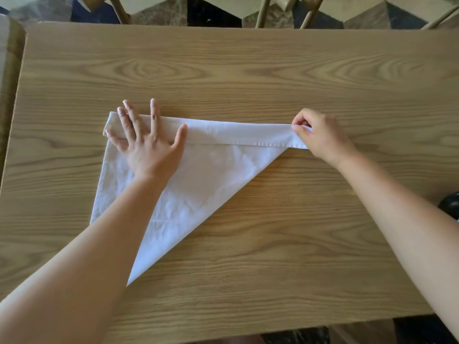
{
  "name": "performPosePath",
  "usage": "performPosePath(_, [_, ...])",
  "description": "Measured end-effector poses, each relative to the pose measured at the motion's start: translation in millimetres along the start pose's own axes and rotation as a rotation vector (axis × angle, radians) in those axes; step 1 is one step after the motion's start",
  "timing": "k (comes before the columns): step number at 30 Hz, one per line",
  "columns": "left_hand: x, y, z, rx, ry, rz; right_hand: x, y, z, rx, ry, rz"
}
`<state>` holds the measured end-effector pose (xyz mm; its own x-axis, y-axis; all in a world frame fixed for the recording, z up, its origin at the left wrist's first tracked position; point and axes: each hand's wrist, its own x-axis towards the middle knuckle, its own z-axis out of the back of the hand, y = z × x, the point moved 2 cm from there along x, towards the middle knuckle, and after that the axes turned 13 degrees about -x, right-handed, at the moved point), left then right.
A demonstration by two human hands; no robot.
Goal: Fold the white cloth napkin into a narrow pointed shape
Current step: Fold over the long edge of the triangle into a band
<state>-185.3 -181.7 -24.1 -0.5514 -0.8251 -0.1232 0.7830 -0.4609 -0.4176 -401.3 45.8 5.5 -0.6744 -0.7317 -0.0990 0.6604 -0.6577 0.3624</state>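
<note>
The white cloth napkin point(198, 175) lies on the wooden tabletop point(273, 70), a little left of the middle. It is already a triangle: its long edge runs left to right on the far side, and its point comes toward the near edge. Along that far edge a narrow band point(228, 134) is folded over, with the hem visible on its near side. The left hand point(146, 145) is flat and spread, the palm and fingers pressing on the left end of the band; it grasps nothing, it only holds the cloth down. The right hand point(320, 135) is closed in a pinch on the right corner of the band, between the thumb and the first fingers. In my judgement the person is making or tightening one of the first narrow folds, so most of the task is not yet done. Several things could go wrong here. If the right hand pulls too hard, the cloth may slide under the left palm and the band will become uneven in width. If the pinch opens too early, the fold may spring back, because the cloth looks soft and a little wrinkled. Also the right corner may twist, and then the final point would not be sharp.
</note>
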Motion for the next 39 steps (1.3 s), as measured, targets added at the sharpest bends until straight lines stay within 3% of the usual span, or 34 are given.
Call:
performPosePath(6, [-9.1, -5.8, -6.1, 0.033, 0.021, -0.126, -39.7, -18.4, 0.5, 0.009, -0.018, -0.027])
performPosePath(11, [-19.4, -14.8, -11.2, 0.062, 0.081, -0.257, -103.5, -31.1, -13.2, 0.07, -0.159, -0.083])
performPosePath(16, [-29.9, -20.7, -16.2, 0.104, 0.161, -0.412, -183.2, -23.8, -28.6, -0.081, -0.287, 0.182])
performPosePath(18, [-38.1, -27.1, -18.3, 0.131, 0.198, -0.493, -213.0, -24.0, -35.5, -0.106, -0.267, 0.267])
performPosePath(23, [-62.1, -45.6, -28.8, 0.164, 0.247, -0.617, -263.3, -29.0, -38.6, -0.052, -0.148, 0.209])
performPosePath(30, [-67.7, -45.7, -28.8, 0.136, 0.215, -0.58, -259.0, -27.1, -21.0, 0.044, -0.074, 0.133])
performPosePath(33, [-84.6, -41.7, -27.5, 0.069, 0.194, -0.548, -258.4, -27.2, -6.4, 0.055, 0.057, 0.131])
performPosePath(36, [-109.0, -33.5, -28.5, 0.055, 0.243, -0.538, -257.7, -23.7, 11.0, -0.055, 0.166, 0.205])
performPosePath(39, [-125.5, -27.3, -28.7, 0.043, 0.249, -0.526, -244.8, -13.2, 26.6, -0.115, 0.088, 0.329])
